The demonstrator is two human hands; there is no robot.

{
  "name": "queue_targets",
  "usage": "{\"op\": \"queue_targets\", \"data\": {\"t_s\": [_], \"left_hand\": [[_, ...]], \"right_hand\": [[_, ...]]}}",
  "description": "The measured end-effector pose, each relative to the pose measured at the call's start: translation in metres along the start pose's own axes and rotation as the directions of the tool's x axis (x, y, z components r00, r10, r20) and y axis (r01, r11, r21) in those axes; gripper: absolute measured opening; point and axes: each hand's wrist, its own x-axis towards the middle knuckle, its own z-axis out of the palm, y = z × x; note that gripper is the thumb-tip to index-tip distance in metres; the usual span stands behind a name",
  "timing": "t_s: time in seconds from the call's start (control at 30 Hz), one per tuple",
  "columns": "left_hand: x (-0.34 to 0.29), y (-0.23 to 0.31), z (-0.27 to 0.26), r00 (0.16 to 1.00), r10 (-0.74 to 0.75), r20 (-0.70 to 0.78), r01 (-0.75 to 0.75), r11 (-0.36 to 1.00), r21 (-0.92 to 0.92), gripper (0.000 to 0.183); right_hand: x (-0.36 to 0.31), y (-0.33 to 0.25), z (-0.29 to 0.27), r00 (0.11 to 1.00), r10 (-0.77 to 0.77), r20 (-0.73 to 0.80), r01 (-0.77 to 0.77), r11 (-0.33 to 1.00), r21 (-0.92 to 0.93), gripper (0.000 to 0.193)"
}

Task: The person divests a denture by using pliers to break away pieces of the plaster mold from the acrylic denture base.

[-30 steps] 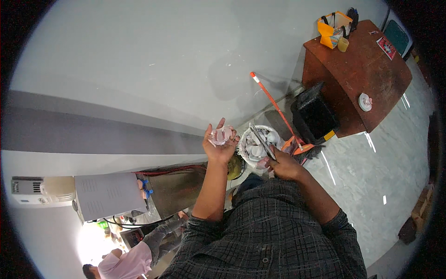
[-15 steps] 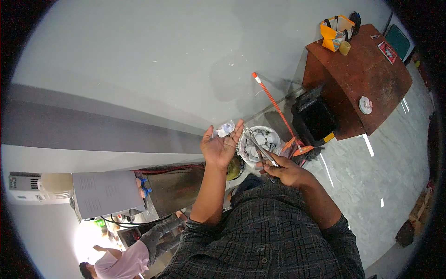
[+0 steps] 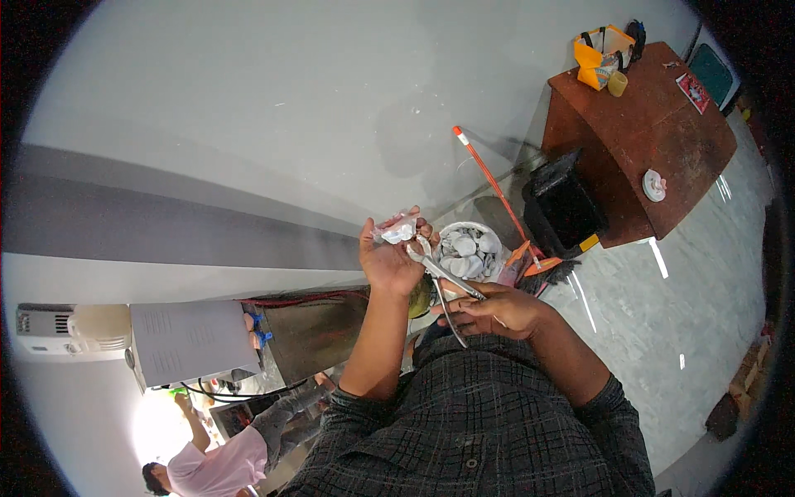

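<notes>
The left hand (image 3: pixel 391 263) is turned palm up, its thumb and fingers curled about a translucent, pinkish-white piece (image 3: pixel 397 229). Held this way, the piece is apparently supported from below while its upper face stays exposed; its exact form is too small to tell.

The right hand (image 3: pixel 507 311) grips long-handled metal pliers (image 3: pixel 454 283). The handles stand apart, with fingers passing near and between them, a hold that presumably lets the hand control their spread. The tool's head points at the left hand and lies close to its fingers, just below the piece; whether it touches either cannot be determined.

A white bucket (image 3: pixel 468 224) filled with pale, rounded pieces (image 3: pixel 465 247) stands just beyond the pliers, within apparent easy reach of both hands. A red-handled broom (image 3: pixel 490 176) leans against the wall behind it, its upright placement likely keeping the handle off the floor. A black bin (image 3: pixel 565 203) stands beside the brown table (image 3: pixel 696 137), on which a white dish (image 3: pixel 654 189) rests near the edge, well apart from the hands.
</notes>
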Motion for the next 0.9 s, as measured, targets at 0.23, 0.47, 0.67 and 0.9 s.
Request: {"op": "queue_targets", "data": {"t_s": [0.23, 0.47, 0.67, 0.9], "left_hand": [[-0.002, -0.006, 0.007, 0.997, 0.033, -0.063, -0.029, 0.998, 0.055, 0.05], [-0.008, -0.005, 0.019, 0.997, -0.044, -0.068, 0.037, 0.995, -0.098, 0.04], [-0.001, -0.007, 0.006, 0.998, 0.057, -0.04, -0.055, 0.997, 0.057, 0.02], [0.02, -0.018, -0.006, 0.959, 0.193, -0.209, -0.155, 0.97, 0.188, 0.013]], "right_hand": [[0.007, 0.004, -0.002, 0.975, -0.053, 0.215, 0.011, 0.981, 0.196, 0.064], [0.004, 0.002, 0.003, 0.991, -0.037, 0.13, 0.02, 0.992, 0.126, 0.06], [0.008, -0.002, -0.007, 0.992, 0.002, 0.127, -0.027, 0.98, 0.196, 0.055], [0.031, 0.012, -0.024, 0.997, 0.008, 0.079, -0.021, 0.984, 0.175, 0.041]]}}
